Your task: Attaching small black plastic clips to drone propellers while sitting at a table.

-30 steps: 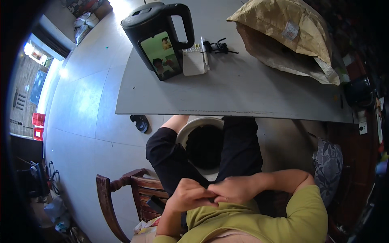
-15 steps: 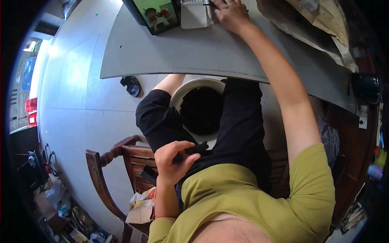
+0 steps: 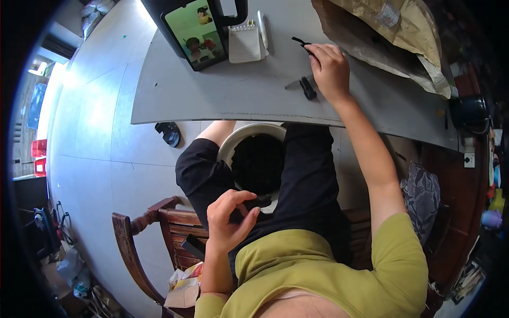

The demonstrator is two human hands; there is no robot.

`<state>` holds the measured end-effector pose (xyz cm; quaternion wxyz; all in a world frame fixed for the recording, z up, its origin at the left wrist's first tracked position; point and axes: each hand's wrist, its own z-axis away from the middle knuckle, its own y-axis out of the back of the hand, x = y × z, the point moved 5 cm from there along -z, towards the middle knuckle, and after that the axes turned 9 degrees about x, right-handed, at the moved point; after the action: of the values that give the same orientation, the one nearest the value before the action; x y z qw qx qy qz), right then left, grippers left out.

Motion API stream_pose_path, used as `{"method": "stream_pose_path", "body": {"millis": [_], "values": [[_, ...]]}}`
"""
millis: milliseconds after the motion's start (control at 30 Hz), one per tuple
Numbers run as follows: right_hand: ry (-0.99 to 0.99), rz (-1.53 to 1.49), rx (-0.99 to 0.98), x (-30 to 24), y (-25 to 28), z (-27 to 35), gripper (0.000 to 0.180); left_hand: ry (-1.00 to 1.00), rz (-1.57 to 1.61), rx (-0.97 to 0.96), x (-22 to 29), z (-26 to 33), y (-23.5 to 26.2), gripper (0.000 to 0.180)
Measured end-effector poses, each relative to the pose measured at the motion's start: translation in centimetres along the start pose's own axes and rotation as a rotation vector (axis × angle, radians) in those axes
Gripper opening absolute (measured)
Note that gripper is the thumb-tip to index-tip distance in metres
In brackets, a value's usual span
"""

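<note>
Head view. The right hand [image 3: 330, 71] is extended over the grey counter [image 3: 222, 95], fingers curled downward, fingertips touching a thin black piece [image 3: 300, 42] lying on the surface; whether the fingers actually pinch it cannot be determined. A second small black part [image 3: 307, 88] lies on the counter just beside the heel of that hand, partly overlapping a pale sliver whose nature is hard to make out. The left hand [image 3: 229, 220] is held low over the lap, fingers partly closed around a short black object [image 3: 256, 202], gripped between thumb and fingers; its far end projects toward a white bucket [image 3: 249, 132] standing between the knees.

Edges and room: the counter's near edge runs just above the knees. Open counter surface extends to the left of the right hand. A crumpled brown paper bag [image 3: 392, 32] bounds the right side, near the right hand. A small notepad [image 3: 245, 43] and a phone [image 3: 196, 32] leaning on a black kettle bound the far edge; the kettle is cut off by the top of the frame. A wooden chair [image 3: 154, 228] sits beneath the person.
</note>
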<state>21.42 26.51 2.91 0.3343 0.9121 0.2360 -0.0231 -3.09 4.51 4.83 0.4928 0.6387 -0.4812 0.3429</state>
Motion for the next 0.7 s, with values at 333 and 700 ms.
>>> {"method": "stream_pose_path", "body": {"millis": [333, 700], "values": [[-0.117, 0.013, -0.203, -4.9, 5.3, 2.4, 0.019, 0.061, 0.080, 0.051, -1.8, 1.2, 0.6, 0.009], [-0.713, -1.146, -0.432, -16.3, 7.2, 8.5, 0.012, 0.092, -0.001, 0.277, -0.7, -0.2, -1.8, 0.041]]}}
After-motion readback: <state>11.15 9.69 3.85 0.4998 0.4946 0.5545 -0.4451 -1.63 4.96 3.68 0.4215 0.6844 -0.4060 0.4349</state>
